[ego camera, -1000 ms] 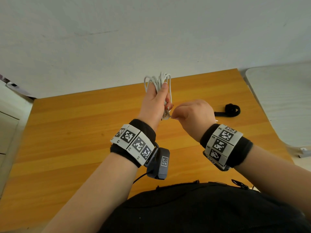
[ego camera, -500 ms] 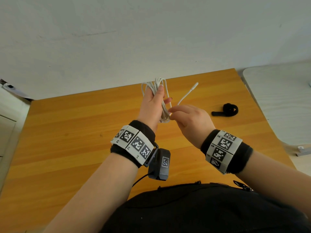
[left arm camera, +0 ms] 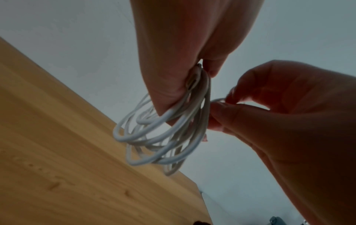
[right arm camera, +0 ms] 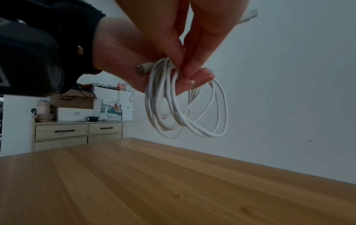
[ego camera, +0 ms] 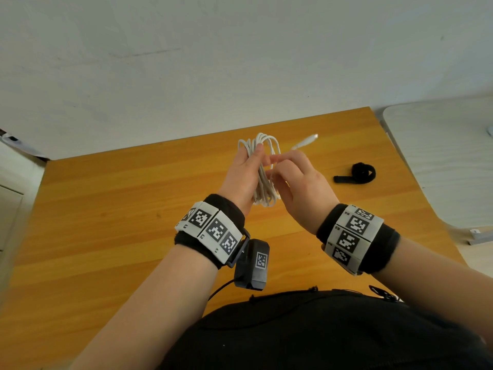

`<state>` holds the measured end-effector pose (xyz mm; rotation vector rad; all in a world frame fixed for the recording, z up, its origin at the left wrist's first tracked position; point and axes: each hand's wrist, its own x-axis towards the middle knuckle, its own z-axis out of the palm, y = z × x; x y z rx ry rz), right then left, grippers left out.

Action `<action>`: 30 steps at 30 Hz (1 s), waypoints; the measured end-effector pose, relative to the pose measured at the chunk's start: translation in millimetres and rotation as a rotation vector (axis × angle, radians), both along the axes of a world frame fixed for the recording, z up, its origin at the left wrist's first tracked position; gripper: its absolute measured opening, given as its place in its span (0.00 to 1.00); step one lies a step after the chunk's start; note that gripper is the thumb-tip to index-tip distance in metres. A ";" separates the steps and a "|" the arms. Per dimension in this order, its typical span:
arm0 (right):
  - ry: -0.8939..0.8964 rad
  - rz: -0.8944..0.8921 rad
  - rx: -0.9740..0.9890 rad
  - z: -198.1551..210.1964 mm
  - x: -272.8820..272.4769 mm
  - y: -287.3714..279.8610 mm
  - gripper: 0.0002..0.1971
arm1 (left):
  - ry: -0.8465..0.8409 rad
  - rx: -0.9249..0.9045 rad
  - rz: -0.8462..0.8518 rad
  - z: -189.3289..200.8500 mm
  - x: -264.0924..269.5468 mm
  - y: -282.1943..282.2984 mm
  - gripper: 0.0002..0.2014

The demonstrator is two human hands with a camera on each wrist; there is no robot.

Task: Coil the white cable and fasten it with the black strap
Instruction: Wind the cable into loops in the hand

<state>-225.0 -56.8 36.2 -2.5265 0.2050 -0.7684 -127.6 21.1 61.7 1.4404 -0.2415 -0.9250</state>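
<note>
Above the far middle of the wooden tabletop [ego camera: 112, 214], the left hand [ego camera: 241, 177] grips the white cable [ego camera: 262, 172], its fingers curled round a bundle of several loose loops that hang clear of the wood. The right hand [ego camera: 298, 182], just beside it, pinches the cable's free end between thumb and fingertips, and the plug [ego camera: 306, 141] sticks out past them. The black strap [ego camera: 356, 173] lies rolled on the tabletop near its right edge, apart from both hands.
</note>
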 end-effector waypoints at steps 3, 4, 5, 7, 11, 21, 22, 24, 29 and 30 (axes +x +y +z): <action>-0.012 -0.020 0.049 0.6 -1.0 -0.1 0.09 | 0.008 0.002 -0.030 -1.4 -0.6 -1.5 0.10; -0.003 -0.029 0.054 1.5 -1.1 0.8 0.08 | 0.016 -0.006 -0.039 -1.0 -1.0 -1.7 0.10; 0.003 -0.041 0.043 2.6 -1.1 1.6 0.06 | 0.018 -0.012 -0.046 -0.3 -1.4 -1.6 0.09; 0.012 -0.072 0.010 5.0 -1.7 0.7 0.05 | 0.000 -0.008 -0.058 0.3 -2.3 -1.4 0.10; 0.028 -0.176 0.044 13.7 -1.6 -8.2 0.08 | -0.055 0.045 -0.079 -2.8 -2.7 0.0 0.12; 0.226 -0.156 -0.068 21.8 5.7 -29.3 0.17 | -0.196 0.150 -0.306 -3.9 3.7 5.1 0.15; 0.278 -0.135 -0.069 21.6 5.6 -29.2 0.17 | -0.187 0.149 -0.346 -3.1 4.2 6.0 0.14; 0.367 -0.103 -0.074 23.0 5.3 -28.0 0.19 | -0.178 0.142 -0.417 -1.5 5.4 8.2 0.11; 0.495 -0.043 -0.043 33.3 3.4 -23.9 0.24 | -0.212 0.218 -0.569 1.8 12.2 17.3 0.05; 0.511 -0.017 -0.014 36.0 2.5 -23.2 0.25 | -0.211 0.241 -0.601 2.5 13.8 19.2 0.04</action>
